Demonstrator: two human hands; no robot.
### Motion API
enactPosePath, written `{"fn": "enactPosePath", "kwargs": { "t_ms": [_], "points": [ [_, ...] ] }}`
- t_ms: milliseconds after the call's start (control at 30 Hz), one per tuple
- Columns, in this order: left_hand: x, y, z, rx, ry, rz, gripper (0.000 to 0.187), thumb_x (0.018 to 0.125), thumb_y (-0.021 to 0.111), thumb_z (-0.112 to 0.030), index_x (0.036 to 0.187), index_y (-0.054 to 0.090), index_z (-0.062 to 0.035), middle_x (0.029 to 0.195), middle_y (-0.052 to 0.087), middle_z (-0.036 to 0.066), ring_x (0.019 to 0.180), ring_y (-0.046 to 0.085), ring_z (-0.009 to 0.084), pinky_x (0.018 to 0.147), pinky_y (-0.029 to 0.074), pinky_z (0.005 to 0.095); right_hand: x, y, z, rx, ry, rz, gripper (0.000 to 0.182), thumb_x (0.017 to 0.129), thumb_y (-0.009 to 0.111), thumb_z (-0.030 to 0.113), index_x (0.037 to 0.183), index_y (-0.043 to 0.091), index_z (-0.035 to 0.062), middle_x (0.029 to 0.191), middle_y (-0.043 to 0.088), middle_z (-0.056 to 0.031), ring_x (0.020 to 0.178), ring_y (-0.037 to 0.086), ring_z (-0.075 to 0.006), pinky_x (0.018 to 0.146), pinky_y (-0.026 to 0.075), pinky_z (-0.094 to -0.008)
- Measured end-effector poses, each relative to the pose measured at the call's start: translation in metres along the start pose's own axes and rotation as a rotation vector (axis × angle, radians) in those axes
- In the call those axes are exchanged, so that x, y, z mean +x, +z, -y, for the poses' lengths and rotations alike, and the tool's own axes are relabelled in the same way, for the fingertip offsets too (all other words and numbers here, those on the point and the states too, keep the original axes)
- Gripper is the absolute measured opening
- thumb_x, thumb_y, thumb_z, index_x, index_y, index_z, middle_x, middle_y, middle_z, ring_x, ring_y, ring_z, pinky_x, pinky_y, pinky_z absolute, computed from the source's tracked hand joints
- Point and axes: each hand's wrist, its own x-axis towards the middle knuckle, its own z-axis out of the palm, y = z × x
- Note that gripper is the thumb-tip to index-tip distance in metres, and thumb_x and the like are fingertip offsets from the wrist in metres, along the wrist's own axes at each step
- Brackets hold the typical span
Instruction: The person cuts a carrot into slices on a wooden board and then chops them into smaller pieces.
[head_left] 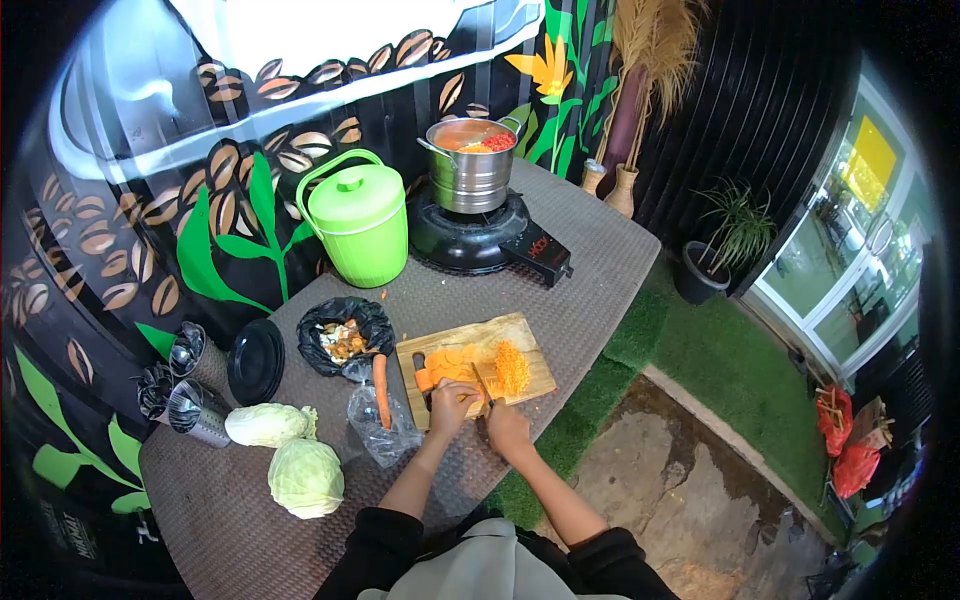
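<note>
My right hand (pixel 507 427) grips a knife (pixel 480 378), its blade angled over the wooden cutting board (pixel 543 382). Close beside the blade, my left hand (pixel 452 402) is curled with its fingertips pressed down on carrot at the near part of the board; the exact piece is mostly covered. Carrot slices (pixel 448 358) lie along the board's left and middle. To the right of the knife is a heap of finely diced carrot (pixel 512 370). A dark-handled tool (pixel 420 362) rests at the board's left edge, partly hidden by slices.
A whole carrot (pixel 381 390) lies on a clear plastic bag (pixel 385 432). Behind it sits a black bag of scraps (pixel 345 335). Two cabbages (pixel 305 478) stand left, near utensil holders (pixel 198 412). A green lidded bucket (pixel 358 230) neighbours a pot (pixel 470 178) on a stove (pixel 460 240).
</note>
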Motion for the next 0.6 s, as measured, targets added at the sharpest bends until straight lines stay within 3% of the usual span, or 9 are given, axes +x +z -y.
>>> {"fn": "enactPosePath", "kwargs": {
  "t_ms": [167,300,367,600],
  "points": [
    [0.001,0.002,0.005,-0.004,-0.001,0.002,0.01,0.066,0.076,-0.01,0.073,0.072,-0.0036,0.084,0.071,0.008,0.083,0.059,0.0228,0.077,0.046,0.033,0.006,0.014,0.003,-0.014,0.058,-0.017,0.03,0.092,0.045,0.027,0.088,0.055,-0.0014,0.076,0.065,-0.0248,0.072,0.067,-0.0369,0.065,0.054,-0.0455],
    [-0.001,0.002,0.004,-0.026,-0.02,0.001,0.011,0.065,0.076,-0.009,0.073,0.072,-0.0036,0.085,0.071,0.008,0.083,0.059,0.0228,0.077,0.046,0.0332,0.01,0.001,-0.003,-0.01,-0.04,-0.007,0.03,0.091,0.046,0.027,0.086,0.054,-0.0008,0.073,0.065,-0.024,0.069,0.067,-0.0356,0.062,0.054,-0.0447],
    [-0.001,0.001,0.005,-0.021,-0.02,0.007,0.011,0.065,0.076,-0.009,0.074,0.072,-0.0036,0.085,0.071,0.008,0.083,0.059,0.0228,0.077,0.046,0.0332,0.005,0.01,-0.006,0.006,0.008,0.006,0.036,0.094,0.046,0.034,0.092,0.053,-0.0015,0.075,0.064,-0.0243,0.072,0.066,-0.0393,0.064,0.053,-0.0473],
    [-0.001,0.001,0.005,-0.024,-0.006,0.012,0.012,0.066,0.076,-0.009,0.075,0.072,-0.0028,0.084,0.071,0.009,0.082,0.059,0.023,0.077,0.046,0.033,0.01,0.0,0.0,-0.028,0.006,-0.007,0.03,0.091,0.046,0.027,0.088,0.055,-0.0014,0.076,0.065,-0.024,0.07,0.067,-0.0363,0.061,0.054,-0.0438]
  ]
}}
